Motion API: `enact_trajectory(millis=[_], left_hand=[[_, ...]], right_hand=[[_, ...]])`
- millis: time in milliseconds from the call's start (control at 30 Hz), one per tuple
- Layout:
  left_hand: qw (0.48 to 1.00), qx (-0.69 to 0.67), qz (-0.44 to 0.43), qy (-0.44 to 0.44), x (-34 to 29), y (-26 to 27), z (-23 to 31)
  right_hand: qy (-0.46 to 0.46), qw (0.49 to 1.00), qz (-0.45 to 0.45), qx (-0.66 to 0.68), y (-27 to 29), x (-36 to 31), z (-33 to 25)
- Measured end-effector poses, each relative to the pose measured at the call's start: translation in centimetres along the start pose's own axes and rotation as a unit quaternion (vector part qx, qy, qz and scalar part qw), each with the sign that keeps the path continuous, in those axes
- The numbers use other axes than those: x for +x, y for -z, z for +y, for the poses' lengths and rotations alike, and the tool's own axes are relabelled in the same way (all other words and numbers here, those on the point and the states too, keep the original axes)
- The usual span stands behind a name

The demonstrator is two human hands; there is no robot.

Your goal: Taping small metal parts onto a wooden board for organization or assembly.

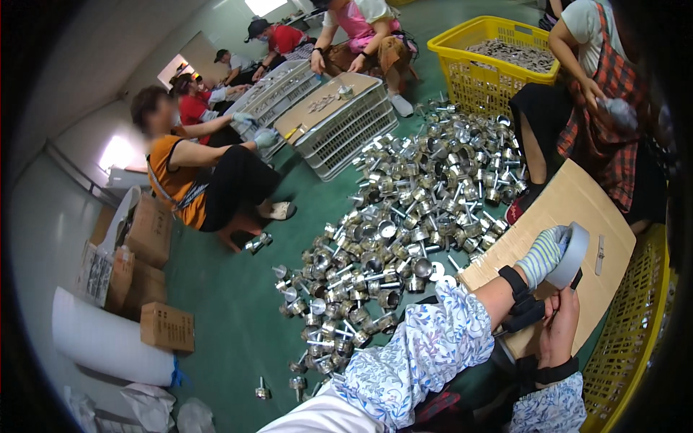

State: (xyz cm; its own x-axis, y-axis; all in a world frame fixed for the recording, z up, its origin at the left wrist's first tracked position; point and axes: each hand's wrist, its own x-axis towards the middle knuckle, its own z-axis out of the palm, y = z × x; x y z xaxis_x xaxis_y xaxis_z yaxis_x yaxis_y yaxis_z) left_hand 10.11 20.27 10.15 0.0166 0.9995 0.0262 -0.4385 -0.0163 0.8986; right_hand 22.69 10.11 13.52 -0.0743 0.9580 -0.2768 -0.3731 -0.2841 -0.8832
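Note:
My left hand (543, 258), in a green-and-white striped glove, is closed around a grey roll of tape (569, 254) above a cardboard sheet (538, 206). Just below it my right hand (557, 312) has its fingers curled near the lower side of the roll; what they grip, if anything, is hidden behind my left wrist and its black band (523, 312). A small flat metal piece (600, 256) lies on the cardboard, to the right of the roll.
A large heap of metal cup-shaped parts with stems (411, 216) covers the floor ahead. Yellow baskets stand at the far right (451, 54) and beside my right arm (628, 361). Several people sit around, some at white crates (339, 148). Cardboard boxes (167, 326) line the left wall.

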Motion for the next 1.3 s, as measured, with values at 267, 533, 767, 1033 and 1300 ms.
enact_trajectory(millis=[267, 533, 767, 1033, 1300], left_hand=[[0.995, 0.087, -0.022, -0.047, -0.1, -0.3, 1.1], [0.998, -0.018, -0.025, -0.051, -0.1, -0.2, 0.9], [0.998, -0.049, -0.028, 0.001, -0.2, -0.5, 1.8], [0.996, -0.076, -0.04, 0.001, 0.0, -0.8, 1.3], [0.994, -0.097, -0.04, 0.023, -0.2, -0.9, 1.6]], right_hand=[[0.002, 1.0, 0.016, 0.007, -0.3, 0.1, -0.4], [0.009, 1.0, 0.0, 0.006, -0.6, -0.4, -0.4], [0.032, 0.999, 0.023, 0.025, -1.0, -0.6, -0.2], [0.019, 0.999, 0.019, 0.023, -1.1, -1.2, -1.1], [0.018, 0.999, 0.008, 0.03, -1.0, -1.3, -1.3]])
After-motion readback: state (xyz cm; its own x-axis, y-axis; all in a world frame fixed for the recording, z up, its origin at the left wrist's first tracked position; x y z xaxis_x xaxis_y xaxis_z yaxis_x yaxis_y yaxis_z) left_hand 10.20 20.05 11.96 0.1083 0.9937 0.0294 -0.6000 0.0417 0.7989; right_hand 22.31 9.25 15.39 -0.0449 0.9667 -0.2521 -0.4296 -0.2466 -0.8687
